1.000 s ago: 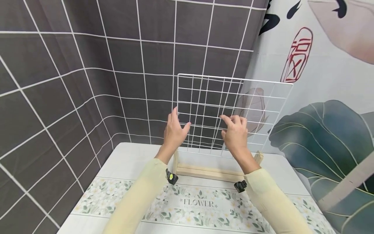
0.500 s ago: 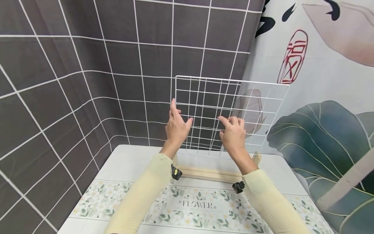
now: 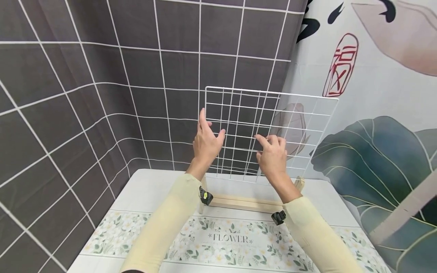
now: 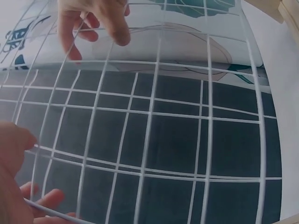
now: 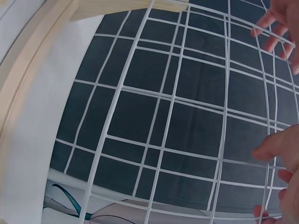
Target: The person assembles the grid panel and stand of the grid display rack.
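A white wire grid panel (image 3: 246, 129) stands upright, leaning slightly back, above a pale wooden stand (image 3: 247, 203). My left hand (image 3: 207, 143) is at the panel's left edge; its index finger points up, and the thumb is on the near side. In the left wrist view, fingertips (image 4: 51, 198) of that hand lie behind the edge wire. My right hand (image 3: 273, 153) holds the wires right of the panel's middle, fingers bent through the openings. Whether the panel's bottom edge sits in the stand's uprights is hard to tell, since forearms cover part of it.
A white table (image 3: 153, 185) bears a floral band with the word FLOWER. Dark curtain (image 3: 136, 68) with white lines hangs behind and to the left. A white curtain (image 3: 314, 76) with leaf prints hangs at the right, close behind the panel.
My left hand has slid upward along the panel's left edge. The right hand keeps its place on the wires. The view has shifted slightly; the panel stays about where it was.
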A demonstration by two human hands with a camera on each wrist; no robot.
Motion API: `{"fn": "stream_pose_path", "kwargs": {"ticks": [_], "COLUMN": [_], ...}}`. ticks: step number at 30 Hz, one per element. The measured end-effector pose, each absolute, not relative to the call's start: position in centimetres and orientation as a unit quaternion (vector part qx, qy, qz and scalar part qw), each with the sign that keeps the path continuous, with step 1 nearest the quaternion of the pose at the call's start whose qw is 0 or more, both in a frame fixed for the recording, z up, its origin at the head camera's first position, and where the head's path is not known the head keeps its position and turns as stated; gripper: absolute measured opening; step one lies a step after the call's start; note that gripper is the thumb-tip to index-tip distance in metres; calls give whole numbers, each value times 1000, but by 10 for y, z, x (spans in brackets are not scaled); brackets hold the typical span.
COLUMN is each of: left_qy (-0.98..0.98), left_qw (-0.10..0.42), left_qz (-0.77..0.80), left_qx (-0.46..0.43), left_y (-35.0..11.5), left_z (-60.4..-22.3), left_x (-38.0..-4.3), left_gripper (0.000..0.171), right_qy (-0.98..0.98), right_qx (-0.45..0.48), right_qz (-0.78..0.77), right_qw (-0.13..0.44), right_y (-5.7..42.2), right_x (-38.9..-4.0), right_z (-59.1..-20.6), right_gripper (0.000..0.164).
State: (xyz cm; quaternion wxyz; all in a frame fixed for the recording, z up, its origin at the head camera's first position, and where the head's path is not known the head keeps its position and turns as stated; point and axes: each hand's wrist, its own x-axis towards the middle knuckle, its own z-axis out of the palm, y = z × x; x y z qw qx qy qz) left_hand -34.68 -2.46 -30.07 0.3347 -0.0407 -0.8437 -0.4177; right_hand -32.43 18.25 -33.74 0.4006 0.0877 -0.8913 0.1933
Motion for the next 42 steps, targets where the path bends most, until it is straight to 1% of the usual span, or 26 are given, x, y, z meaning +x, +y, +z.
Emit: {"fn": "stream_pose_path", "kwargs": {"ticks": [6,11,14,17,20,24,26,29,33,37,42], "left_qy": [-841,-840,-839,-839,-840,-841,-841,-841,-838,-837,-838], "left_qw": [330,324,321,320,317,314,314,316,321,322,322], "left_qz": [-428,-434,-437,-438,-439,-440,-438,-439,-440,-440,-440], "left_qx": [-32,-37,-39,-35,-32,-34,-33,-32,-34,-37,-38], "left_y": [-24,-25,-26,-26,-26,-26,-26,-26,-27,-27,-27], "left_z": [-298,-298,-297,-296,-296,-296,-296,-297,-297,-297,-297], "left_x": [-349,-349,-349,-349,-349,-349,-349,-350,-350,-350,-349], "left_gripper": [93,93,93,92,91,91,92,93,94,94,95], "right_qy": [-893,-905,-902,-880,-842,-789,-770,-749,-747,-769,-802], "right_qx": [96,112,124,145,161,149,127,84,19,-27,-64], "right_qz": [186,159,151,162,184,226,248,282,304,328,376], "right_qw": [398,378,385,422,481,552,574,594,591,548,460], "right_y": [183,187,190,194,199,208,214,223,237,249,260], "right_x": [-323,-320,-317,-315,-314,-314,-314,-313,-311,-310,-308], "right_z": [-339,-337,-336,-336,-335,-329,-323,-313,-302,-295,-288], "right_gripper": [61,66,62,53,44,41,45,57,76,91,105]}}
